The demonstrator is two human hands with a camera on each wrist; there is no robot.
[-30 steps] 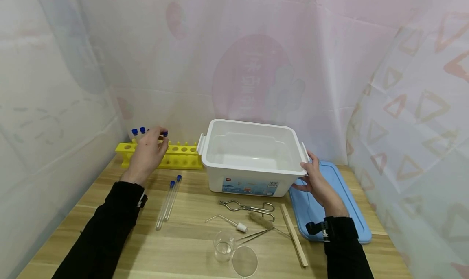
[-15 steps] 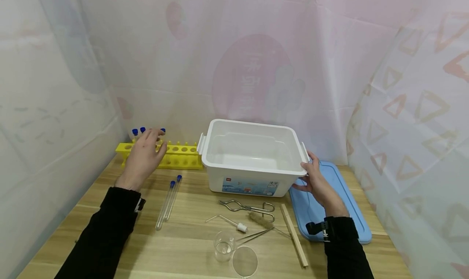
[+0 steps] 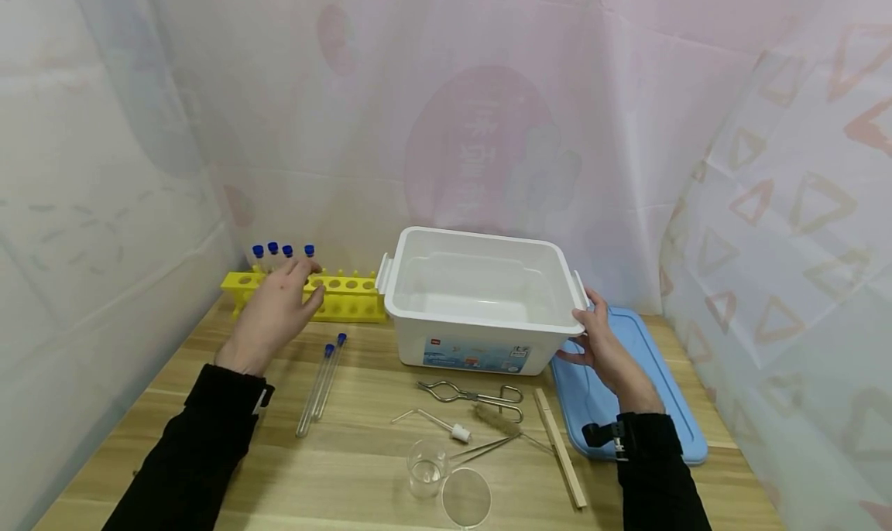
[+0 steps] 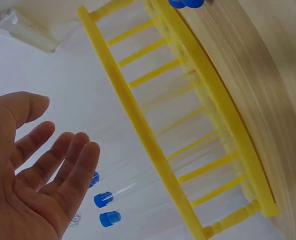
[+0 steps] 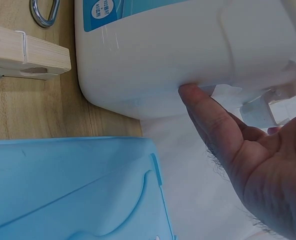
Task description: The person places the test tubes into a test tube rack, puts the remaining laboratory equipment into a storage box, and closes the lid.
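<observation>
My left hand [image 3: 273, 314] hovers in front of the yellow test tube rack [image 3: 348, 285], fingers loosely bent and apart. The left wrist view shows nothing in that hand. Several test tubes [image 3: 310, 251] with blue caps stand upright in the rack, partly hidden by the hand. Two more capped test tubes [image 3: 315, 392] lie side by side on the table nearer me. At the other side my right hand [image 3: 608, 353] grips the right end of a white plastic box [image 3: 481, 330], fingers at its handle and thumb on the side wall. The box is bare inside.
A blue lid [image 3: 637, 384] lies under my right forearm. Before the box lie crucible tongs [image 3: 470, 395], a bent glass tube with white stopper [image 3: 458, 433], a brush [image 3: 497, 419], tweezers [image 3: 481, 450], a wooden clamp [image 3: 560, 450], a beaker [image 3: 427, 469] and a clear round dish [image 3: 466, 498].
My left hand has let go of a capped test tube, which now stands in the rack, and has drawn back a little toward me. The right hand holds still on the box.
</observation>
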